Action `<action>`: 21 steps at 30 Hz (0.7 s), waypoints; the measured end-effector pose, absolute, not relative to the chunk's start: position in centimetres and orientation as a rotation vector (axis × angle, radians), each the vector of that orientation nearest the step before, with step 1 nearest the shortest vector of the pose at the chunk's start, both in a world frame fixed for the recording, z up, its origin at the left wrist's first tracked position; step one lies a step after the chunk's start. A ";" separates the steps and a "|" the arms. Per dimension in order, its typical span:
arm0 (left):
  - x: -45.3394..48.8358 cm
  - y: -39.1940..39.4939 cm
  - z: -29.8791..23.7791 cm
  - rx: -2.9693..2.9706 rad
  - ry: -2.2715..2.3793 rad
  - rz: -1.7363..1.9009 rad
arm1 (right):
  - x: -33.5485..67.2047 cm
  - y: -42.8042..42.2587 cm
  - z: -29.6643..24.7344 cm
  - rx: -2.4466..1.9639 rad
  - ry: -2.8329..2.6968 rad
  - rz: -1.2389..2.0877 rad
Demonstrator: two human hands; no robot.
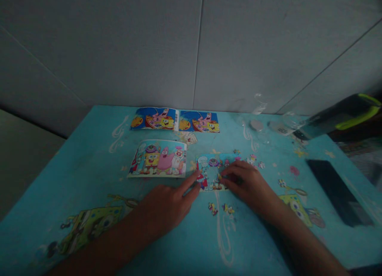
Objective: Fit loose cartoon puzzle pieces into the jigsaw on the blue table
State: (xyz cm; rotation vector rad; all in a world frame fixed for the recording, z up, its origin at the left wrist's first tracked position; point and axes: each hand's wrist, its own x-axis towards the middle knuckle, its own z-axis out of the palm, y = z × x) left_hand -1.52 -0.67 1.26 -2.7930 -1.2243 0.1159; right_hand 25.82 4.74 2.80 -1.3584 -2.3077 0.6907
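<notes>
A partly assembled cartoon jigsaw puzzle (204, 161) lies on the table, with a gap around its middle. My left hand (170, 204) has its index finger and thumb stretched out, their tips at the puzzle's left edge. Over the right part of the puzzle, my right hand (246, 180) pinches a small jigsaw piece (220, 177) near the gap; the fingers partly hide it. Two loose clumps of pieces, one on the left (213, 208) and one on the right (228, 208), lie below the puzzle. To its left is a picture card (164, 160) with a matching scene.
Further back lie a blue picture card (155, 119) and a matching blue picture (199, 121). More loose pieces (252, 160) sit right of the puzzle. Clear containers (256, 125), a dark object with a yellow-green edge (337, 115) and a dark flat slab (337, 192) occupy the right side.
</notes>
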 end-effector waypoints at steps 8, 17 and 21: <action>-1.5 -0.6 1.3 -2.799 -1.220 0.133 | 25.7 4.7 2.4 -1.414 -2.157 0.856; -1.6 -0.7 0.9 -2.778 -1.214 0.102 | 24.9 5.4 1.9 -1.421 -2.143 0.616; -1.6 -0.7 0.8 -2.801 -1.229 0.081 | 25.0 5.2 2.0 -1.410 -2.143 0.604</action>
